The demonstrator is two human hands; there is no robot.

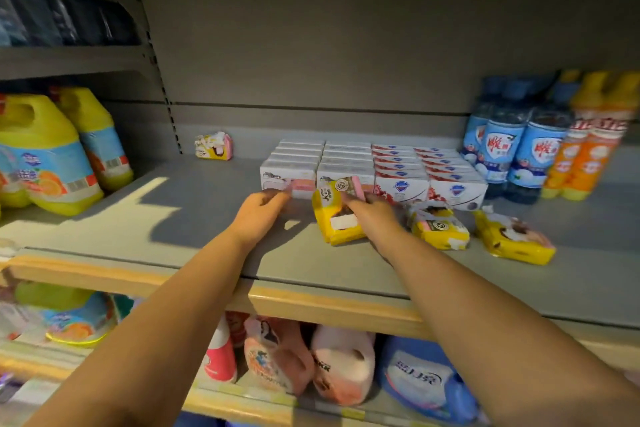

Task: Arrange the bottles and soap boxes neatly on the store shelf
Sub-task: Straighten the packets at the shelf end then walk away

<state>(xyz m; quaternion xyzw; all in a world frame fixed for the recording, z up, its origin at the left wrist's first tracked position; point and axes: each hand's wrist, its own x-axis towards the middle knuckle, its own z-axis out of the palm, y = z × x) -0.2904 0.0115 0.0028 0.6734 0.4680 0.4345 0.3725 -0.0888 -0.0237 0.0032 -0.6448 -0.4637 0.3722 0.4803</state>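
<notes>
Soap boxes (374,166) already stand in tidy rows at the centre of the shelf (207,204), with the bottles (519,149) grouped at the frame's right edge. Your right hand (372,215) grips a yellow soap pack (336,222) just before the rows. Your left hand (263,215) touches the leftmost box (287,180), but I cannot tell whether it grips. Two loose packs (440,227) lie right of centre and a stray pack (214,146) sits back left, so you look past halfway, with those still to place.

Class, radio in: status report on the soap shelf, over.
Left hand at front white soap box, grip blurred. Right hand holds yellow soap pack. Two loose yellow packs lie right.
</notes>
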